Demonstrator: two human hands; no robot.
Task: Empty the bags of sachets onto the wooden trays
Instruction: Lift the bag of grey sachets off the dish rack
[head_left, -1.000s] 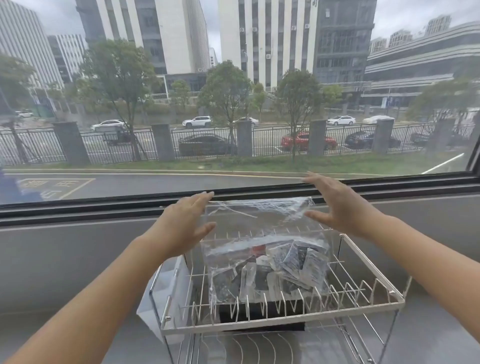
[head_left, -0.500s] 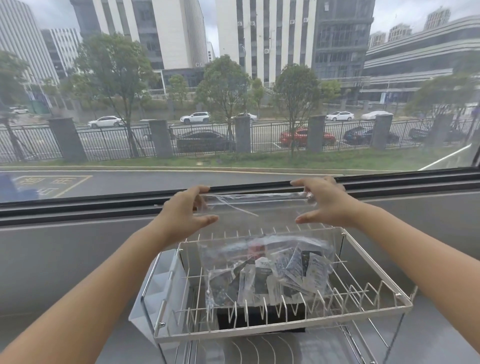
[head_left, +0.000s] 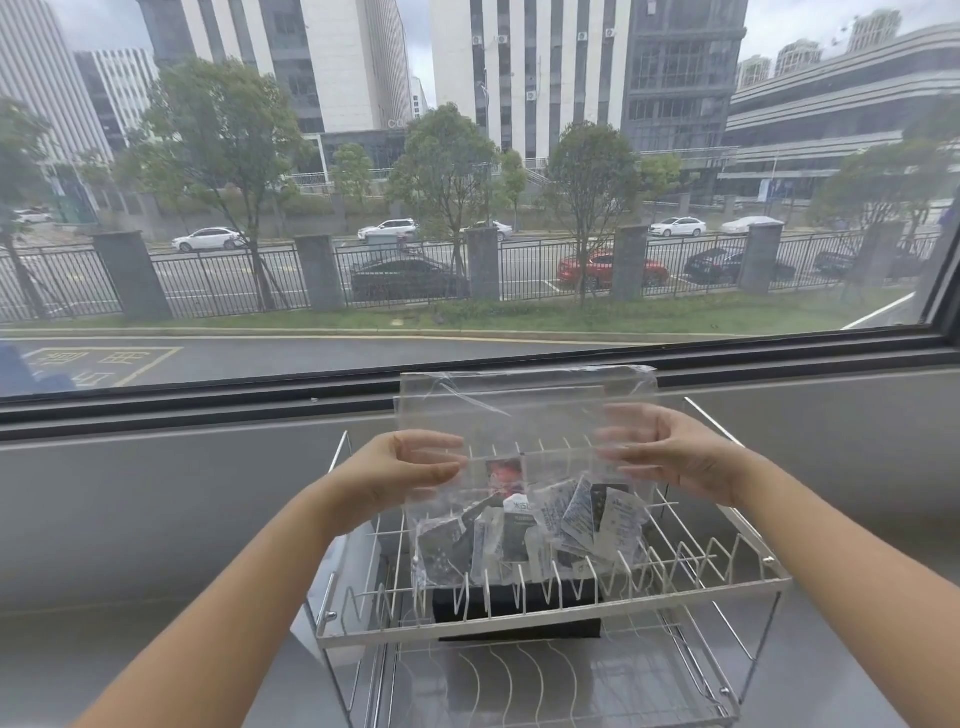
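Observation:
A clear plastic bag stands upright in the top tier of a wire dish rack. Several black, white and red sachets lie heaped in the bag's lower half. My left hand pinches the bag's left side at mid height. On the bag's right side, my right hand grips at the same height, its fingers seen through the plastic. The bag's empty top rises above both hands. No wooden tray is in view.
The rack stands on a grey sill below a wide window. A black block lies under the bag, beneath the top tier. A white object sits at the rack's left side. The lower tier shows curved wires.
Both hands slid down from the bag's top edge to its middle and closed on its sides. The bag now stands taller, its top free above my hands.

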